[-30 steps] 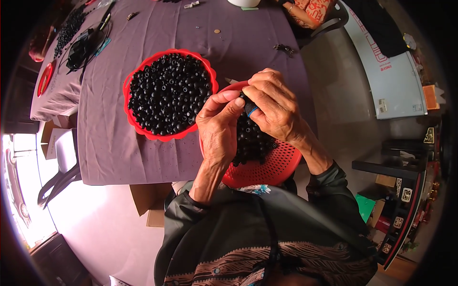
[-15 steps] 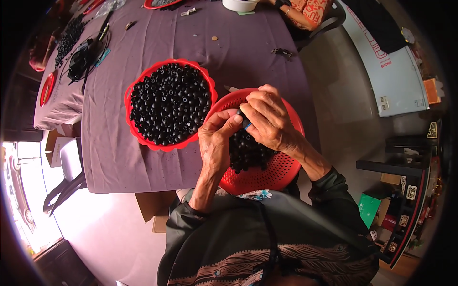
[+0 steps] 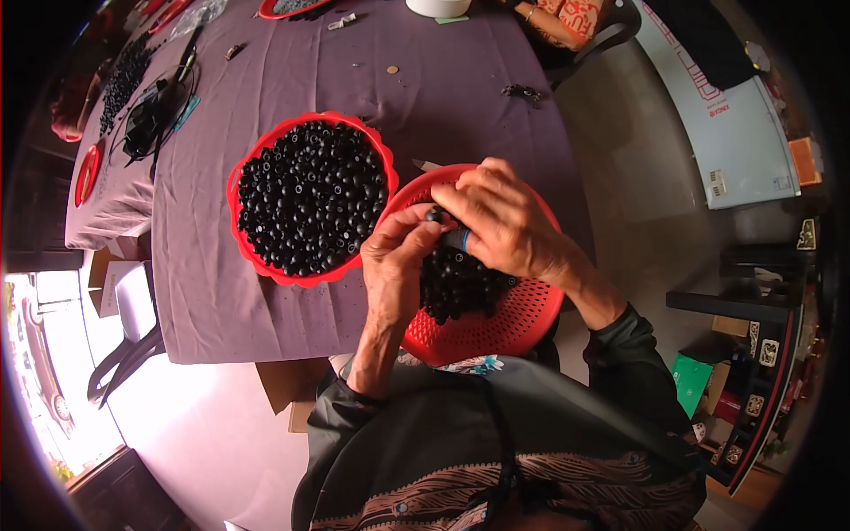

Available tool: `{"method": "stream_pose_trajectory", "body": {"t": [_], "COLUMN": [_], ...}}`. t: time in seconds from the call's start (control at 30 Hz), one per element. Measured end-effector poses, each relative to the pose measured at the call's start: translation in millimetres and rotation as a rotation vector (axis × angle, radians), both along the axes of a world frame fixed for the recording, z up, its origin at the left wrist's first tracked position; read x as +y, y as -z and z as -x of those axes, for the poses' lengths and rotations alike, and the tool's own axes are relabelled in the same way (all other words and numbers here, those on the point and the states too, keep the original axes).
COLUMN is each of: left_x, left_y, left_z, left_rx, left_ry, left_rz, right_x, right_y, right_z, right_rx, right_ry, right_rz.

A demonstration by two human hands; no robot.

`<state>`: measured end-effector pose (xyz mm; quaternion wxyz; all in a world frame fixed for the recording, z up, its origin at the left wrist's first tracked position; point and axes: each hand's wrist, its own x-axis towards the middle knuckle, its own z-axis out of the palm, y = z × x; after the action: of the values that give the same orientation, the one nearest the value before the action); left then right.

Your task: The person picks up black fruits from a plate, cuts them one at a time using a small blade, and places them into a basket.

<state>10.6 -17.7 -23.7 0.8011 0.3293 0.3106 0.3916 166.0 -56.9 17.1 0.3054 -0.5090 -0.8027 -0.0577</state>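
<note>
My left hand (image 3: 398, 270) and my right hand (image 3: 500, 217) meet over a red perforated basket (image 3: 505, 323) that holds a pile of small black round pieces (image 3: 456, 283). The left fingertips pinch one black piece (image 3: 434, 215). The right hand grips a small tool with a blue part (image 3: 462, 239) pressed against that piece. To the left on the purple tablecloth (image 3: 221, 301) stands a second red basket (image 3: 257, 261), filled with many black round pieces (image 3: 310, 199).
Black cords and small parts (image 3: 146, 106) lie at the table's far left beside a red dish (image 3: 87, 173). A white round container (image 3: 438, 7) stands at the far edge. A chair (image 3: 124, 327) is at the left, dark shelving (image 3: 761, 354) at the right.
Both hands have stayed together over the near basket, shifting slightly; the view has tilted a little, so the baskets sit lower in the picture.
</note>
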Motion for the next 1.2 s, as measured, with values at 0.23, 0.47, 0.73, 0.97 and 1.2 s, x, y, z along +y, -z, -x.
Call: {"method": "stream_pose_trajectory", "body": {"t": [0.23,0.47,0.73,0.97,1.2], "left_x": [10.9,19.0,19.2,15.2,4.7], "left_y": [7.2,7.3,9.9,-4.7,-29.3], "left_z": [8.1,17.3,15.2,13.5,10.9], "left_rx": [-0.37,-0.365,-0.345,-0.046,0.183], "left_ry": [-0.031,-0.069,-0.108,-0.067,0.032], "left_rz": [-0.014,-0.093,0.078,-0.182,-0.316], "right_x": [80.9,97.9,98.7,69.3,32.4], "right_y": [45.5,69.6,103.0,24.4,-9.4], "right_z": [-100.5,-64.8,-93.7,-88.2,-8.8], "right_rx": [0.324,-0.022,0.054,0.72,0.75], "right_ry": [0.223,0.09,0.072,0.301,-0.182], "right_rz": [0.79,0.986,0.753,0.585,0.503]}}
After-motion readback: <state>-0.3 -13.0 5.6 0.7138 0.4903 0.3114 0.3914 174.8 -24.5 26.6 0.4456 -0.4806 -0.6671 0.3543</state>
